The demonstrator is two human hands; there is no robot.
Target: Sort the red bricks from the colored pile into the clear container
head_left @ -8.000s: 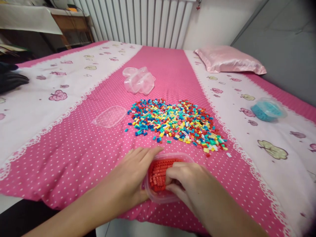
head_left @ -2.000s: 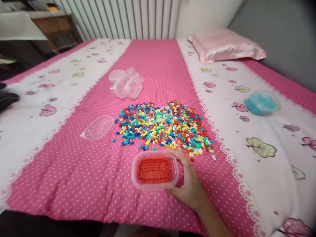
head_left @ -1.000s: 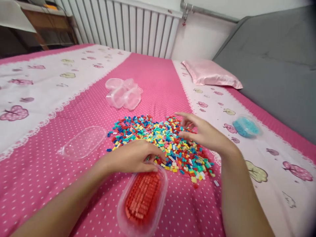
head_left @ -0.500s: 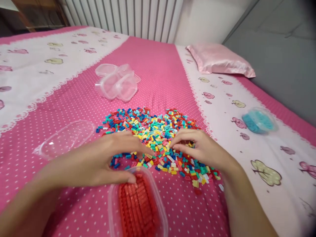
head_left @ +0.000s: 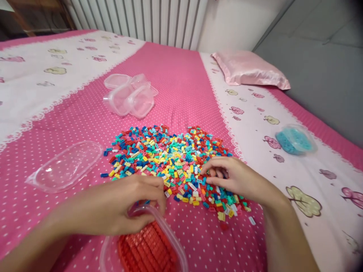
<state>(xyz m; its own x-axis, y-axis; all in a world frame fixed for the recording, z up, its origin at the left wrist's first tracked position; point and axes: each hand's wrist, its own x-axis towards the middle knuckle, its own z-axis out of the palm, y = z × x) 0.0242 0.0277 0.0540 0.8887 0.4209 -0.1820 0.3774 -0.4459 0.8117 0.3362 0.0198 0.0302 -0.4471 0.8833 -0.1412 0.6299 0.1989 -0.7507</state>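
A clear plastic container filled with rows of red toy bricks stands tilted at the bottom centre. My left hand is closed over its far rim, thumb on the inner side and fingers beyond the rim. Ahead lies a wide pile of small toy bricks in red, blue, yellow, green, white and pink. At the pile's right side rests my right hand, fingers curled, with a gap between index finger and thumb. No brick shows between them, though the inner fingers are partly hidden.
On the pink dotted bedsheet, a clear lid lies at left and several stacked clear containers lie behind the pile. A container of light blue bricks sits at right. Farther back are a pink pillow and a radiator.
My left hand has come down and closed on the rim, and the red-brick container has shifted left and tilted. My right hand has moved slightly right and down, its fingertips parting a little.
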